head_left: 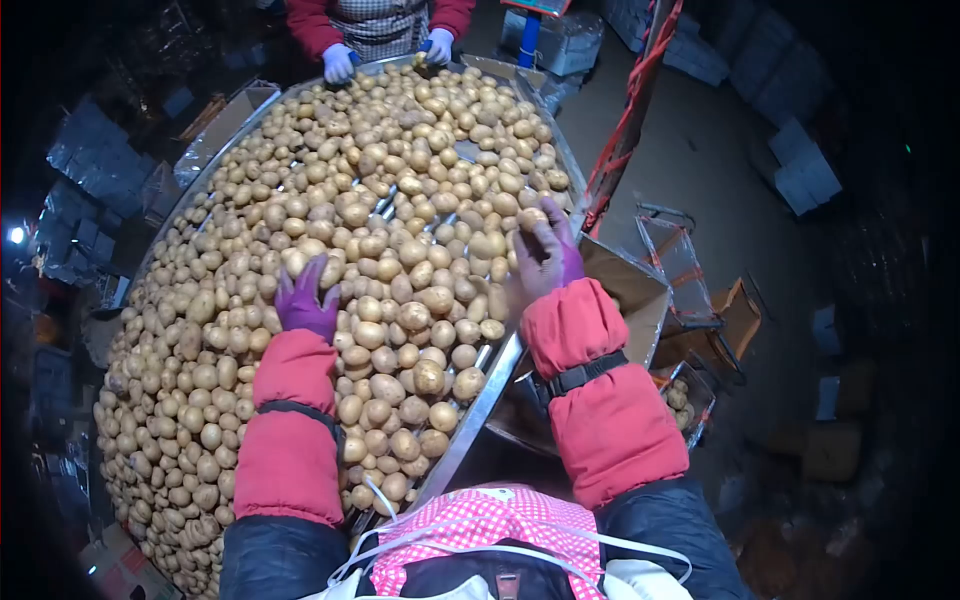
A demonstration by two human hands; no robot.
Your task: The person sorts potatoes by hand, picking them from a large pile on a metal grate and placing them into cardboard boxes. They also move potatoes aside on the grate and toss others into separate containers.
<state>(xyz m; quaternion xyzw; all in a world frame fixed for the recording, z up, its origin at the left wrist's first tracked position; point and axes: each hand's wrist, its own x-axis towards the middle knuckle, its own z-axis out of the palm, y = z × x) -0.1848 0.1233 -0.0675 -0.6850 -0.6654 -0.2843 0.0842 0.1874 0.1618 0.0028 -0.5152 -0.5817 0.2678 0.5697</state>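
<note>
Potatoes [413, 316] cover a wide metal-edged sorting table in front of me. My left hand [307, 300], in a purple glove, lies on the heap with its fingers spread and touching potatoes. At the table's right edge, my right hand [548, 257], in a purple glove with a greyish, dirty palm side, has its thumb and fingers curved round one potato [532, 218]. Metal rollers [385, 203] show through gaps between the potatoes.
An open cardboard box [625, 290] stands against the right rim [497, 378]. Beyond it are a metal-framed stand [672, 255] and a crate of potatoes [680, 400]. A red-wrapped post [625, 125] rises at the right. Across the table, a co-worker's gloved hands [340, 64] rest at the far edge.
</note>
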